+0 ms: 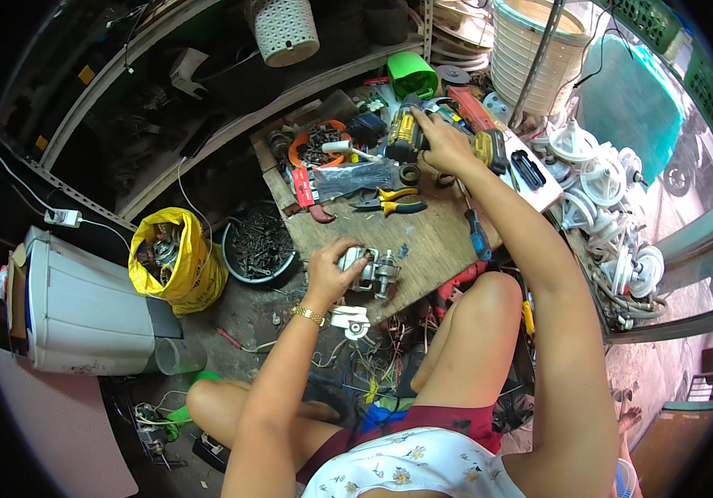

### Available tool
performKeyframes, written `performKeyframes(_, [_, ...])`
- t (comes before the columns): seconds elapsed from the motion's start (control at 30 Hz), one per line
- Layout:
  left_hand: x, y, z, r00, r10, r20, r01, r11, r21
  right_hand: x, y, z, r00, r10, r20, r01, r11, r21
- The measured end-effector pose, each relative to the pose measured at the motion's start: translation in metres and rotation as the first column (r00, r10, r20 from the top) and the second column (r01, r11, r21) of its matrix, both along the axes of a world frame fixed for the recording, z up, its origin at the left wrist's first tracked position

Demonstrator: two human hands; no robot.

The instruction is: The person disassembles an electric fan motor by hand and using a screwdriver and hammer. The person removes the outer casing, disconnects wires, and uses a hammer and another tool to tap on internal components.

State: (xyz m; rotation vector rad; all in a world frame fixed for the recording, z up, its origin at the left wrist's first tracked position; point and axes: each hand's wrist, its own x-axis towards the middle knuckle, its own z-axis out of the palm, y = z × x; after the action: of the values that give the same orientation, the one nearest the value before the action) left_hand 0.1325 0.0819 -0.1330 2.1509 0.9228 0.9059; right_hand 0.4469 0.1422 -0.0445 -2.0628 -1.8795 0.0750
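Note:
My left hand [335, 267] grips a silver metal assembly [377, 271] at the near left edge of the low wooden board [344, 232]. My right hand [444, 143] is stretched to the board's far side, its fingers wrapped on a yellow-and-black cordless power tool [405, 130]. Around it lie yellow-handled pliers [394, 200], a pack of dark ties [348, 178], an orange bowl of small metal pieces [319, 143] and a blue-handled screwdriver [477, 235] on the right.
At left stand a black basin of screws [258, 242], a yellow bag [175, 261] and a grey bin [87, 303]. White plastic parts [601, 178] pile along the right. My bent legs [464, 349] flank cluttered wires [361, 365]. Metal shelving [153, 158] runs behind.

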Motion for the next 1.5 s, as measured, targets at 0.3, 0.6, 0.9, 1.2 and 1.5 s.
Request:
performKeyframes(0.3, [-0.004, 0.007, -0.014, 0.997, -0.055, 0.056, 0.059, 0.996, -0.066, 0.006, 0.064, -0.080, 0.969, -0.134, 0.210, 0.113, 0.987, 0.110])
performKeyframes(0.6, [-0.023, 0.014, -0.025, 0.963, -0.073, 0.261, 0.143, 0.955, -0.260, -0.032, 0.022, -0.047, 0.994, -0.109, -0.031, 0.113, 0.948, 0.298])
performKeyframes(0.9, [-0.022, 0.017, -0.022, 0.972, -0.119, 0.204, 0.184, 0.924, -0.335, -0.137, -0.146, -0.071, 0.531, 0.264, -0.805, -0.080, 0.962, 0.262])
performKeyframes(1.2, [-0.025, 0.002, 0.017, 0.966, 0.116, -0.233, 0.003, 0.890, 0.455, -0.121, -0.155, -0.123, 0.786, 0.192, -0.588, -0.164, 0.981, 0.102])
performKeyframes(1.5, [-0.189, -0.055, -0.081, 0.129, 0.889, 0.439, -0.853, 0.325, -0.408, -0.151, -0.155, -0.123, 0.486, 0.252, -0.837, 0.088, 0.938, 0.334])
